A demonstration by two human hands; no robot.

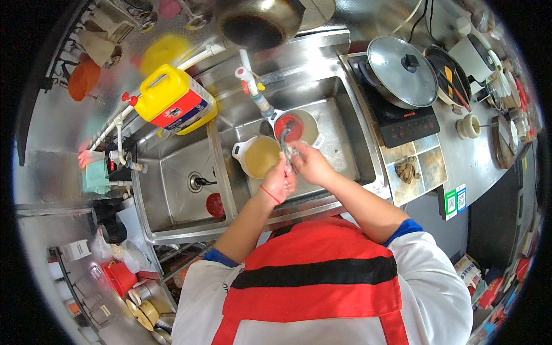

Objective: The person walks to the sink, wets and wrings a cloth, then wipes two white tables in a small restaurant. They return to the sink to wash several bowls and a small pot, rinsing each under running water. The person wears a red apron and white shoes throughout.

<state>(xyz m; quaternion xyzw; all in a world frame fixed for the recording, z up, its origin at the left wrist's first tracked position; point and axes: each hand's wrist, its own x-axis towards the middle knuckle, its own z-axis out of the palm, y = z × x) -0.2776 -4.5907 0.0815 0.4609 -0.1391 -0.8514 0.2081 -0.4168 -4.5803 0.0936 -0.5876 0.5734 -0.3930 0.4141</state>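
Note:
My left hand [279, 179] and my right hand [312, 164] meet over the right sink basin [340, 151]. Between them they grip a slim dark utensil [286, 136]; motion blur hides its exact kind. Something pale and shiny, perhaps a scrubber or suds, shows at my right fingers. Just left of the hands, a white two-handled pot [261, 157] holds cloudy yellowish liquid. Behind the hands stands a second white pot [311, 125], with a red bowl [288, 126] inside it, below the faucet [258, 97].
A yellow OMO detergent jug [174, 101] stands at the sink's back left. The left basin [172, 185] holds a red bowl [215, 205]. To the right are a lidded pan [403, 73] on an induction cooker [405, 125] and a brown cloth [406, 169] on tiles.

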